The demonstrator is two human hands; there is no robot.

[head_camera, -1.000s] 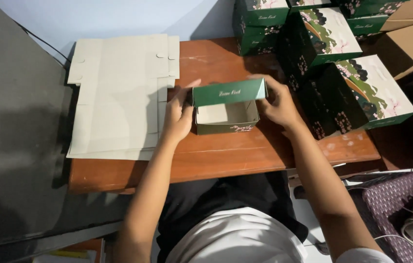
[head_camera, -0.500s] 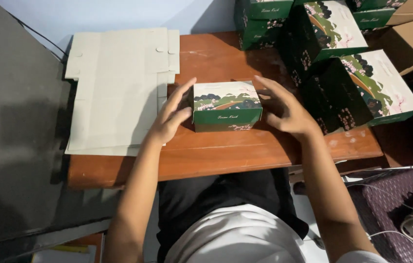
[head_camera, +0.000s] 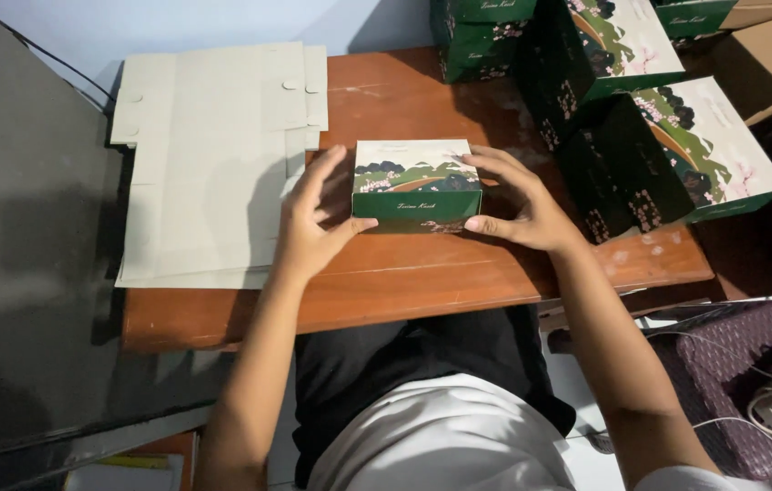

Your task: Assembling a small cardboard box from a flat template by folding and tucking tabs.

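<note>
The left hand and right hand pressed against opposite ends of a small green printed box, fingers spread and clamped on its sides. The closed box sat on the wooden table, near its front edge. Beside the left hand lay flat grey cardboard blanks. Farther back and right stood stacked green boxes.

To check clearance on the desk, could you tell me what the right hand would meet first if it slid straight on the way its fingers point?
The right hand already touches the small green box, so it meets that first.
</note>
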